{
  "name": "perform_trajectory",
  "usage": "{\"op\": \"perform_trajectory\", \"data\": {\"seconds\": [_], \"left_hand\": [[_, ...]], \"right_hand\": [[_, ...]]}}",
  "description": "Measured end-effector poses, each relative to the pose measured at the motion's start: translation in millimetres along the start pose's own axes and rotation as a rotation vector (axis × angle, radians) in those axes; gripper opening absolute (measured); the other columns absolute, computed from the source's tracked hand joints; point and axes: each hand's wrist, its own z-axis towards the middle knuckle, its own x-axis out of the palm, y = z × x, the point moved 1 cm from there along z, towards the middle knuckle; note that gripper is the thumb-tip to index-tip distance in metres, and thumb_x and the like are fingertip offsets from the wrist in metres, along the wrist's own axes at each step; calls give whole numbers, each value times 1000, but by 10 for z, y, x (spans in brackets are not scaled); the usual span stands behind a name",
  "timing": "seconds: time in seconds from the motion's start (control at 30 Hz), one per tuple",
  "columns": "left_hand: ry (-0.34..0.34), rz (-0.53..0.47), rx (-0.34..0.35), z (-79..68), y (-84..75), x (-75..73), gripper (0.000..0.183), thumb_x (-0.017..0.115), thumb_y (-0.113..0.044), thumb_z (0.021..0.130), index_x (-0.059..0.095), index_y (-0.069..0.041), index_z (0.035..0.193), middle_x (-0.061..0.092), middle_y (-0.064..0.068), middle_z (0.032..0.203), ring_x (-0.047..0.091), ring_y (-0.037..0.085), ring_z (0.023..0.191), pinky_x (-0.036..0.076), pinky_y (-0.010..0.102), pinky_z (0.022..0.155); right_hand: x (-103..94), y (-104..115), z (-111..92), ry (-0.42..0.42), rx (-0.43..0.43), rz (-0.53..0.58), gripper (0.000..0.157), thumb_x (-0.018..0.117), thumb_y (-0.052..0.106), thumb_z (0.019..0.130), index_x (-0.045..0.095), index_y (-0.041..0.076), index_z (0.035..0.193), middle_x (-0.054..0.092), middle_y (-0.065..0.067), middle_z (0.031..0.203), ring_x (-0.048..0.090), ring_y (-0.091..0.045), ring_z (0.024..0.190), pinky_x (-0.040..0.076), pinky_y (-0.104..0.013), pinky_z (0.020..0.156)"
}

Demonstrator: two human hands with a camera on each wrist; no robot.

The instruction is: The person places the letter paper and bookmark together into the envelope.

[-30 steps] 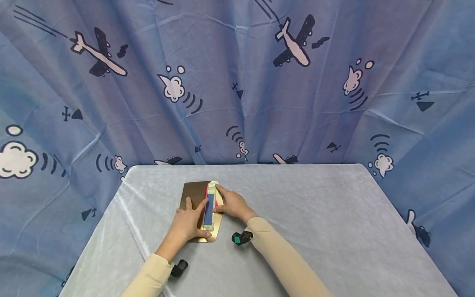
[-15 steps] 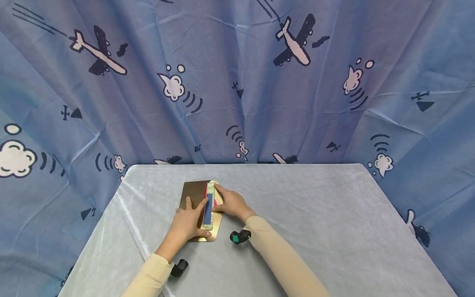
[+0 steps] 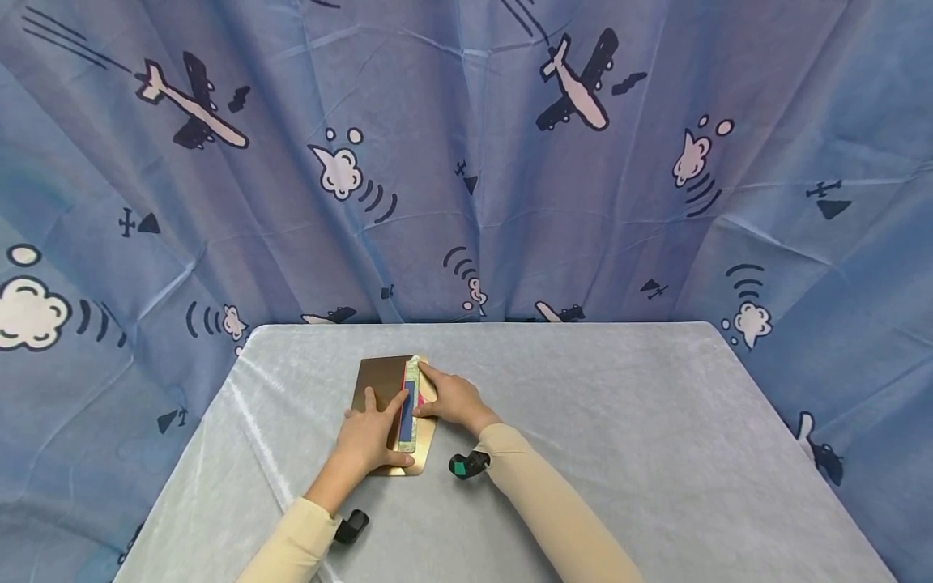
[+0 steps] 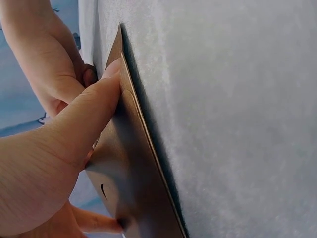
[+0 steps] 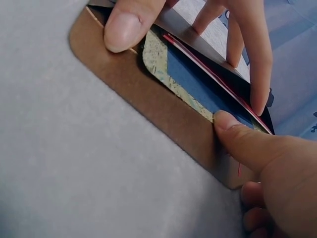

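A brown-gold envelope (image 3: 381, 375) lies left of the table's middle, its rounded flap (image 5: 143, 106) spread out to the right. Partly inside its mouth sits a flat card (image 3: 406, 413) with a blue panel, a speckled pale-green border and a red edge beside it. My left hand (image 3: 364, 437) rests on the envelope with fingers spread; its thumb presses near the flap's near corner. My right hand (image 3: 455, 398) holds the card's exposed long edge between thumb and forefinger, its other fingers curled beneath, as the right wrist view shows. The card's left part is hidden inside the envelope.
A pale grey cloth covers the table (image 3: 619, 421). Behind its far edge hangs a blue curtain (image 3: 466, 162) printed with planes and clouds. A black wrist camera (image 3: 352, 526) is on the left wrist, another black camera (image 3: 469, 465) on the right.
My right hand has shifted slightly left, and the card has slid a little farther left into the envelope, so less of it shows. The left hand stays in place.
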Motion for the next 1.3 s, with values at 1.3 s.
{"op": "perform_trajectory", "data": {"seconds": [1.3], "left_hand": [[-26, 29, 17, 0, 16, 39, 116, 89, -60, 56, 39, -21, 153, 35, 44, 146, 56, 68, 103, 54, 61, 79]], "right_hand": [[37, 4, -9, -55, -23, -38, 75, 70, 45, 88, 38, 27, 153, 64, -14, 135, 67, -36, 110, 53, -49, 85]]}}
